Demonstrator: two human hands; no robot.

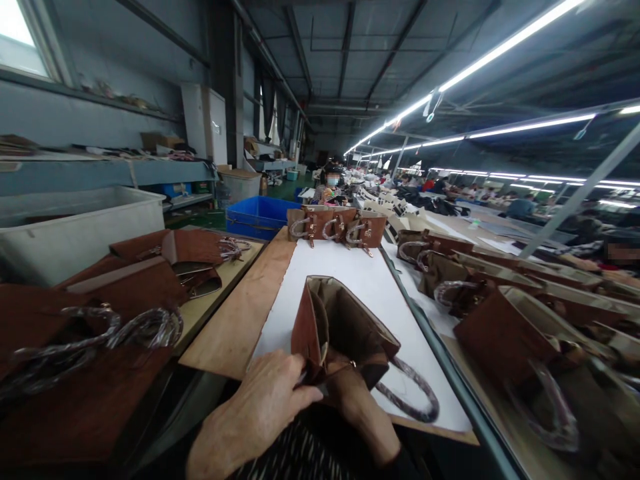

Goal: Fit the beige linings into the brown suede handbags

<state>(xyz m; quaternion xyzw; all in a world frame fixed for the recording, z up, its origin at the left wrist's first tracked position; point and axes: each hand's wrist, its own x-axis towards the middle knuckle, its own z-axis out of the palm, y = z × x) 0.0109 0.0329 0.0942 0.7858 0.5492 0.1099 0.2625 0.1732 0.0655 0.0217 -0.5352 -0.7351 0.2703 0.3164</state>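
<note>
White-covered table (345, 263), hands (263, 397) at brown bag (305, 327), far bag (379, 230) with illegible emblem (368, 234)

1. Black cloth garment (290, 448), strewn with short, pale, narrow streaks, below and between the left hand (267, 397) and right hand (357, 399).
2. Plain, dark cloth sleeve (400, 465), its edge behind the right hand, past the bare wrist.

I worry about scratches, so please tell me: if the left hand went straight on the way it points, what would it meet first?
Most likely the near side of the open brown bag; the fingers of the left hand seem to touch it, though depth is unclear here.
</note>
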